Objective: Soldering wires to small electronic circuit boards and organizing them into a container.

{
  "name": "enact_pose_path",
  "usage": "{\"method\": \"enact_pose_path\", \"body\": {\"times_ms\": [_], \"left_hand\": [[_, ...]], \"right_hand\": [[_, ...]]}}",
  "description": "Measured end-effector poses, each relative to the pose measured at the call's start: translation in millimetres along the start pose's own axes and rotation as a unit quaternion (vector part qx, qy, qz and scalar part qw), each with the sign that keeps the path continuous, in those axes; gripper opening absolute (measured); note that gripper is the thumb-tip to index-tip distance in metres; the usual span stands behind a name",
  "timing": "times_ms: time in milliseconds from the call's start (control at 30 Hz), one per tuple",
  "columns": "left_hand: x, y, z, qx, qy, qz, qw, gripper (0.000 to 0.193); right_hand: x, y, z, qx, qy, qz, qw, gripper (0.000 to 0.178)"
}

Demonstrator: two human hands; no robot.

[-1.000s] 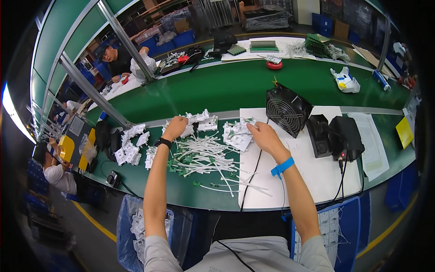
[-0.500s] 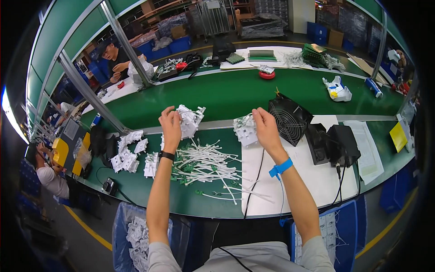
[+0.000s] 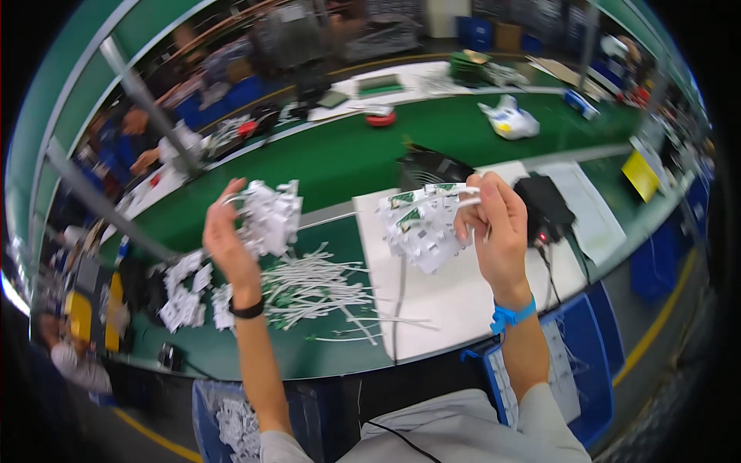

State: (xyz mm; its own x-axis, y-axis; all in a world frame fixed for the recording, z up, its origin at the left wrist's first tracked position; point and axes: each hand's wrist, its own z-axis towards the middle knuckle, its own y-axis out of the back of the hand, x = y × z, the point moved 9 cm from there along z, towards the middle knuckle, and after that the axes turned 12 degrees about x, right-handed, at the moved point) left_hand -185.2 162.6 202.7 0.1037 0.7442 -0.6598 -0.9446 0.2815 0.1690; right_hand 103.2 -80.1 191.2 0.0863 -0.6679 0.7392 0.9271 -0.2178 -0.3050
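My left hand (image 3: 226,243) is closed around the edge of a cluster of white plastic parts (image 3: 272,218), raised above the bench. My right hand (image 3: 500,231) pinches white cables beside another batch of white plastic parts (image 3: 424,245), where small green circuit boards (image 3: 409,218) show on top. This batch hangs over a white sheet (image 3: 386,309). Between my arms lies a heap of white cables (image 3: 316,289) with green board ends. More white plastic parts (image 3: 184,297) are piled left of my left forearm.
Behind my right hand stand a black fan unit (image 3: 424,163) and a black box (image 3: 546,204). A green belt (image 3: 309,158) runs across beyond the bench. Blue bins (image 3: 594,386) stand below the near edge. A co-worker (image 3: 143,143) is at the far left.
My view has turned to the right and everything is a little blurred. Both hands, with their white parts, have come closer; the right one now shows green boards and cables.
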Motion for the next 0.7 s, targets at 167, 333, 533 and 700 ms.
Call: {"method": "enact_pose_path", "body": {"times_ms": [167, 333, 533, 700], "left_hand": [[-21.2, -43.2, -28.9, 0.067, 0.045, -0.198, 0.977, 0.045], [-64.2, -141.2, -65.3, 0.216, 0.118, -0.402, 0.882, 0.033], [-85.0, -240.5, -139.9, 0.375, 0.228, -0.439, 0.784, 0.037], [-95.8, -288.4, -191.4, 0.46, 0.264, -0.445, 0.721, 0.035]], "right_hand": [[104.3, 44.0, -105.7, -0.119, 0.033, -0.055, 0.991, 0.04], [184.7, 101.2, -247.3, -0.267, 0.048, -0.126, 0.954, 0.039], [223.9, 172.2, -456.9, -0.487, -0.073, -0.226, 0.84, 0.032], [187.6, 242.2, -625.6, -0.559, -0.181, -0.283, 0.758, 0.03]]}}
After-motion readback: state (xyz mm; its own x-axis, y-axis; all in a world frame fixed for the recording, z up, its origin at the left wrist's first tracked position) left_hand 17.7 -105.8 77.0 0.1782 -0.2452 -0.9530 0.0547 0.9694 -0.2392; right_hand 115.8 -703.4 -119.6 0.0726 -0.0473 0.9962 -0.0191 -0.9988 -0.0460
